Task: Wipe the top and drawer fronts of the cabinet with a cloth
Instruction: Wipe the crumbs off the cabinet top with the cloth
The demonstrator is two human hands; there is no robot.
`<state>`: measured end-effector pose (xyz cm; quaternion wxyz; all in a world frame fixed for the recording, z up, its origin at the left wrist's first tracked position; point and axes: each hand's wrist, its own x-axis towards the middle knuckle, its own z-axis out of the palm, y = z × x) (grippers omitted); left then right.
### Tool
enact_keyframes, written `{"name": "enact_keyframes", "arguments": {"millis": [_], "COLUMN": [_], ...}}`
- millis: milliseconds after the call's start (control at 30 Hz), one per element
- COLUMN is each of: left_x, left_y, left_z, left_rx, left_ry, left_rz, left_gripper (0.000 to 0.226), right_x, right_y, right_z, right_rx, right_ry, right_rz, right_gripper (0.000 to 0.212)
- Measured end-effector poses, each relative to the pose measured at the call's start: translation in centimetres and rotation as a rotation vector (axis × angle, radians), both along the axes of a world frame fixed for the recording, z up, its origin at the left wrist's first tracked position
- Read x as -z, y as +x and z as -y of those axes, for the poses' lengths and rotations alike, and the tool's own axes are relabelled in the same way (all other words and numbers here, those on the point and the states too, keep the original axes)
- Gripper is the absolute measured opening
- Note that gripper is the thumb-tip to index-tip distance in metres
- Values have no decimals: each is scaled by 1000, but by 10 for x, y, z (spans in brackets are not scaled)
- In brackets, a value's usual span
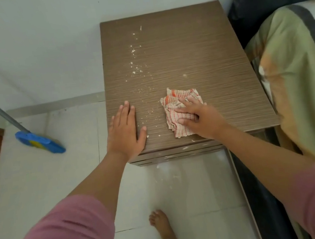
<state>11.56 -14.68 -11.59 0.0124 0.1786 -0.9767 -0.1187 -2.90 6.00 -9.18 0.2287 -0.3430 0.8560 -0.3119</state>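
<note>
On the brown wood-grain cabinet top [174, 57], the right hand [198, 118] pressed a crumpled red-and-white checked cloth [173, 107] under loosely curled fingers — presumably to sweep the white crumbs [135, 66] — while the flat, empty left hand [126, 129] braced the near corner.

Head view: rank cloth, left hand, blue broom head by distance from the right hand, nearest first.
1. cloth: under the right hand, on the cabinet top.
2. left hand: flat on the cabinet's left front corner.
3. blue broom head: on the floor, far left.
</note>
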Motion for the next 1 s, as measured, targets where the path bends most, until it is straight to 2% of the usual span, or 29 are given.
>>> {"name": "enact_keyframes", "arguments": {"millis": [500,767,833,933,1000], "left_x": [2,-4,-5,-6,-8], "left_y": [-2,-2,-1,0,-1], "left_z": [4,4,4,4,3], "left_rx": [18,22,21,21,20], "left_ry": [-10,5,14,21,34], "left_rz": [-43,-33,-21,6,33], "left_gripper": [66,67,67,67,67], "right_x": [-1,-10,-20,-44,-62], "right_y": [43,65,70,65,59], "right_z": [-28,-39,-40,-42,-40], "right_rx": [38,73,32,-93,-144], "right_ry": [17,-42,20,253,309], "right_rz": [-7,84,98,75,110], "right_gripper": [36,34,35,34,33]}}
